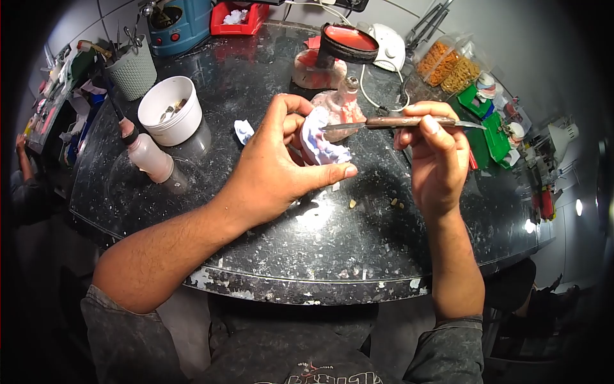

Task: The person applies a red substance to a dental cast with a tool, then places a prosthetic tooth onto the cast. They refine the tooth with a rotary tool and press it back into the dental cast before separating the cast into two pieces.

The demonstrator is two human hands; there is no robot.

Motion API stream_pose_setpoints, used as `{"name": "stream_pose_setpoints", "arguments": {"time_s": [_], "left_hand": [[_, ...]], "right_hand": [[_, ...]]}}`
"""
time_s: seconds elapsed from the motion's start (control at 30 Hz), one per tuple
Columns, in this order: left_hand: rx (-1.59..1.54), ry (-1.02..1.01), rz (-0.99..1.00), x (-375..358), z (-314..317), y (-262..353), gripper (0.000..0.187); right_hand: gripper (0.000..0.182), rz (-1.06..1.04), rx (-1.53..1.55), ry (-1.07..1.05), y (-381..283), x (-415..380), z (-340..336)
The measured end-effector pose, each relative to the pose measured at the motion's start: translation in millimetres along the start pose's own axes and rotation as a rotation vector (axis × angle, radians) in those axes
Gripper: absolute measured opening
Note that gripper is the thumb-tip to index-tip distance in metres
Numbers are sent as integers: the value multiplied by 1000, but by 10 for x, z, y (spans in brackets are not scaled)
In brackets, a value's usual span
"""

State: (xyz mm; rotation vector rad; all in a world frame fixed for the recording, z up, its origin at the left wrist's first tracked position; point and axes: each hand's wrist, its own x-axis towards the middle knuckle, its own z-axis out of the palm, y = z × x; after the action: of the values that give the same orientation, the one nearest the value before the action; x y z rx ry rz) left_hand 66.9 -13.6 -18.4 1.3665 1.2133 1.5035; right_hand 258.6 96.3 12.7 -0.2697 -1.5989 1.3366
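in the head view, with the white tub (167, 133) as landmark, the left hand (265, 160) is to its right, gripping a white-and-lilac molded piece (313, 137) between thumb and curled fingers. farther right of the tub, the right hand (438, 153) pinches a slim tool (396, 121) by its handle, its blade pointing at the piece's inner side; whether it touches is hard to tell. the blade could slip if pushed too hard and nick the left fingers, since they wrap the outer edge close by. too tight a squeeze might bend or crack the thin, ragged rim. the piece sits against the left fingertips, above the thumb, its ragged side facing the blade.
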Motion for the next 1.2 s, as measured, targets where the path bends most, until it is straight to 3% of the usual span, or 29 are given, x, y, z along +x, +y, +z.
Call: {"name": "stream_pose_setpoints", "arguments": {"time_s": [0.43,0.7,1.2], "left_hand": [[-183,1,64,46,8,-100,67],[-214,-36,-18,19,-8,-16,70],[-125,-24,44,22,-2,-15,74]], "right_hand": [[25,0,-49,-16,-13,-17,30],[24,16,-72,-31,-6,-26,40],[24,19,2,-72,9,-12,-13]]}}
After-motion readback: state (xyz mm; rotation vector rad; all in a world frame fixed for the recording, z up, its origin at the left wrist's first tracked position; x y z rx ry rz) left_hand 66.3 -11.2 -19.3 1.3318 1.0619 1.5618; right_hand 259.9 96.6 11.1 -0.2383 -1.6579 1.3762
